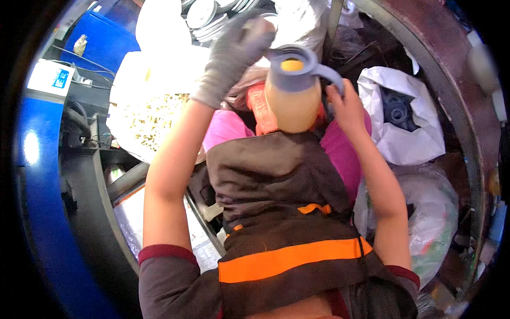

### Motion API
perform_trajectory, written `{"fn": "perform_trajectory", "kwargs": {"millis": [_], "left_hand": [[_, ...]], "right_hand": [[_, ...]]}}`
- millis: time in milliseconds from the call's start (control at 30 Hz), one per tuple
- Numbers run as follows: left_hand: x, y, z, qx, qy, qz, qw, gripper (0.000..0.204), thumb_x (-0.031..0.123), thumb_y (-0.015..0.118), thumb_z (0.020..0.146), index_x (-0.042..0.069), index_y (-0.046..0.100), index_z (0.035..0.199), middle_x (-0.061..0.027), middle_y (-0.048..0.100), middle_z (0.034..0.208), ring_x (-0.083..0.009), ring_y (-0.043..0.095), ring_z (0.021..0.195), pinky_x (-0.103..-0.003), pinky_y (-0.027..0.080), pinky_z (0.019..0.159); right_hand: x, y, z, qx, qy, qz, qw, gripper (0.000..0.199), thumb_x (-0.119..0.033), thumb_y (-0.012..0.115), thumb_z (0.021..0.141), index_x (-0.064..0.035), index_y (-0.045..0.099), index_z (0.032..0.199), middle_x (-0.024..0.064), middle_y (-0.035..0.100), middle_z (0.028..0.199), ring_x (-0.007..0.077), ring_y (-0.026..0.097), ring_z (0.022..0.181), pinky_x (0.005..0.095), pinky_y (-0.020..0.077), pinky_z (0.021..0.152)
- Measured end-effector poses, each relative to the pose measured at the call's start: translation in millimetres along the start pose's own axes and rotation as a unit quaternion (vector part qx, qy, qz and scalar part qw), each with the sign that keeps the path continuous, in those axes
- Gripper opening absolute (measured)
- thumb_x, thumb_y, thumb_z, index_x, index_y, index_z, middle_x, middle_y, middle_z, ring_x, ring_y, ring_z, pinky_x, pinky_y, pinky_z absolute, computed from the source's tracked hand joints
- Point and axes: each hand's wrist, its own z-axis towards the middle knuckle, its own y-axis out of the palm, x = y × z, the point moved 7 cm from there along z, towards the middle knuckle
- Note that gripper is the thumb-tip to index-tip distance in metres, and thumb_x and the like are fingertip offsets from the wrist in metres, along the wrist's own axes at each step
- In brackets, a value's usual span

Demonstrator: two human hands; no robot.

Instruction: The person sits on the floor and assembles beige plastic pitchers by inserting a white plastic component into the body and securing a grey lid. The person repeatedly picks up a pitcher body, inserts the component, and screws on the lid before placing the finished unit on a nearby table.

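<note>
A jug [294, 106] with a pale yellow body, a grey collar and a grey handle stands upright between my knees, its mouth facing up. Something bright yellow shows inside the mouth. My right hand [346, 109], bare, is closed on the lower part of the jug's handle. On the other side, my left hand [236, 53] in a grey glove is raised by the jug's rim. Motion smears its fingers, so whether they hold anything is hidden. Behind the jug lies red-orange plastic [260, 109].
White sack with small pale pieces [159, 119] at left; stacked white round lids [204, 21] at the far side. At right, a white bag [398, 141] holds dark round parts, above a clear plastic bag [427, 212]. A rusty metal frame [457, 69] curves along the right; blue machine panels [40, 175] stand left.
</note>
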Motion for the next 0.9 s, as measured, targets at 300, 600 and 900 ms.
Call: {"fn": "perform_trajectory", "kwargs": {"millis": [300, 600, 900], "left_hand": [[-93.7, 72.0, -87.9, -0.069, -0.082, 0.281, 0.954, 0.038, 0.032, 0.064, 0.079, 0.009, 0.061, 0.109, -0.0169, 0.061, 0.097, -0.0341, 0.058, 0.094, -0.041, 0.046, 0.086], [-39.2, 17.3, -66.5, -0.202, -0.190, -0.146, 0.950, 0.040, 0.036, 0.063, 0.086, 0.001, 0.059, 0.106, -0.0072, 0.062, 0.093, -0.0133, 0.056, 0.087, -0.027, 0.045, 0.080], [-105.9, -24.2, -155.0, -0.069, -0.333, -0.311, 0.887, 0.058, 0.039, 0.057, 0.086, -0.003, 0.050, 0.124, -0.0071, 0.059, 0.108, -0.0120, 0.054, 0.099, -0.025, 0.042, 0.088]], "right_hand": [[44.0, -47.4, -13.0, -0.004, 0.167, 0.267, 0.949, 0.020, -0.030, 0.052, 0.090, -0.0109, 0.055, 0.091, -0.0044, 0.049, 0.064, 0.0043, 0.039, 0.047, 0.0209, 0.0250, 0.039], [-33.2, 5.2, 9.2, -0.243, 0.084, 0.097, 0.961, 0.020, -0.022, 0.055, 0.089, -0.0035, 0.059, 0.093, -0.0003, 0.053, 0.070, 0.0076, 0.049, 0.064, 0.0245, 0.0402, 0.059], [-104.7, 124.8, 106.5, -0.316, -0.010, 0.104, 0.943, 0.028, -0.025, 0.059, 0.088, 0.0013, 0.063, 0.094, 0.0031, 0.063, 0.078, 0.0100, 0.055, 0.068, 0.0244, 0.0441, 0.064]]}}
